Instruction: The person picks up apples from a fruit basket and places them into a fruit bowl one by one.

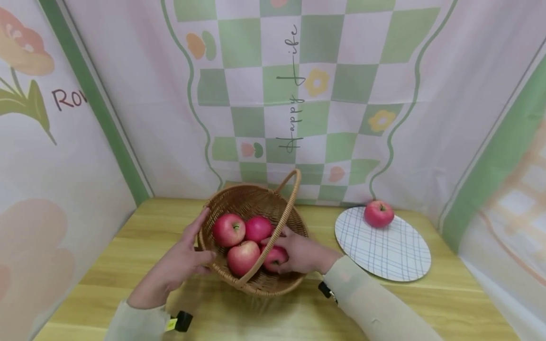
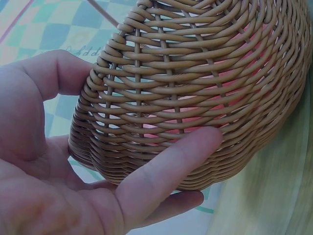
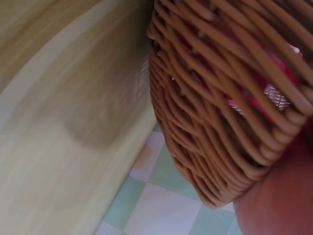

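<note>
A brown wicker basket [image 1: 273, 286] with an arched handle stands on the table, holding several red apples [image 1: 229, 229]. My left hand [image 1: 183, 260] grips the basket's left side; in the left wrist view its fingers and thumb curl about the woven wall [image 2: 171, 88]. Reaching in over the right rim, my right hand [image 1: 300, 252] holds a red apple [image 1: 275, 259] at the basket's right side, partly behind the handle. In the right wrist view, the basket wall [image 3: 210, 98] hides the fingers, and only part of the hand [image 3: 279, 196] shows.
To the right lies an oval white plate [image 1: 384, 251] with blue check lines, with one red apple [image 1: 378, 214] at its far edge. The wooden table [image 1: 141, 246] meets a printed cloth backdrop [image 1: 281, 94] behind, with cloth walls at both sides.
</note>
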`<state>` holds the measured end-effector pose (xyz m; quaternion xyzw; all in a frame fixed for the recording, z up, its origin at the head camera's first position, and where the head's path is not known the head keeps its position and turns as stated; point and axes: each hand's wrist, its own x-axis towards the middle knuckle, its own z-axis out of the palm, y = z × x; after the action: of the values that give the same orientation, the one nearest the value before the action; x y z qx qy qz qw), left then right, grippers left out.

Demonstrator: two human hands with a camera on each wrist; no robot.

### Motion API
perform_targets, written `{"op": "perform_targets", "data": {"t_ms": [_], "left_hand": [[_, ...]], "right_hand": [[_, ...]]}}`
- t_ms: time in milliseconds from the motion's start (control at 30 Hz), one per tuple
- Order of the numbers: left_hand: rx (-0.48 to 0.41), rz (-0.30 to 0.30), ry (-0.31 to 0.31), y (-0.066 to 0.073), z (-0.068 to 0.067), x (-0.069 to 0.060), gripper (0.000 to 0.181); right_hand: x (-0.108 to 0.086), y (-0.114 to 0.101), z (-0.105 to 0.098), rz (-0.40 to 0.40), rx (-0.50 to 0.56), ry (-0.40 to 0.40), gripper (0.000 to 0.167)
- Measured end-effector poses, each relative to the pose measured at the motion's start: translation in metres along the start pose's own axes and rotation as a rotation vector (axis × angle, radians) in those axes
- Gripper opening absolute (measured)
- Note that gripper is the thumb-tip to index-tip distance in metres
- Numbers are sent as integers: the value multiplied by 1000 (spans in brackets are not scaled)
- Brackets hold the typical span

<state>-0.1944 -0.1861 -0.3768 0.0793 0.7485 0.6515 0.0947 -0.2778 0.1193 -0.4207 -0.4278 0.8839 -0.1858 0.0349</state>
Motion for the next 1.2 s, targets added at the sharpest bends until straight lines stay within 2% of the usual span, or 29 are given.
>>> {"op": "perform_targets", "data": {"t_ms": [100, 267, 400, 500, 567, 667, 867, 1100, 1200], "left_hand": [[8, 0, 4, 1, 0, 0, 106], [2, -1, 1, 2, 0, 0, 103], [5, -4, 6, 2, 0, 0, 103], [11, -4, 10, 2, 0, 1, 103], [16, -5, 10, 1, 0, 1, 103], [12, -3, 7, 1, 1, 1, 104], [20, 12, -6, -1, 0, 2, 105], [16, 6, -5, -3, -2, 1, 107], [8, 2, -6, -3, -2, 0, 108]], "right_hand": [[-1, 0, 0, 30, 19, -10, 70], [-3, 1, 0, 91, 38, -70, 71], [-4, 0, -1, 62, 23, -75, 73], [-6, -1, -1, 28, 34, -69, 89], [-7, -1, -1, 9, 77, -54, 96], [-9, 1, -2, 4, 188, -18, 90], [-19, 5, -13, 65, 444, 6, 84], [-32, 14, -28, 37, 937, -53, 67], [-41, 17, -34, 22, 1079, -35, 66]]}}
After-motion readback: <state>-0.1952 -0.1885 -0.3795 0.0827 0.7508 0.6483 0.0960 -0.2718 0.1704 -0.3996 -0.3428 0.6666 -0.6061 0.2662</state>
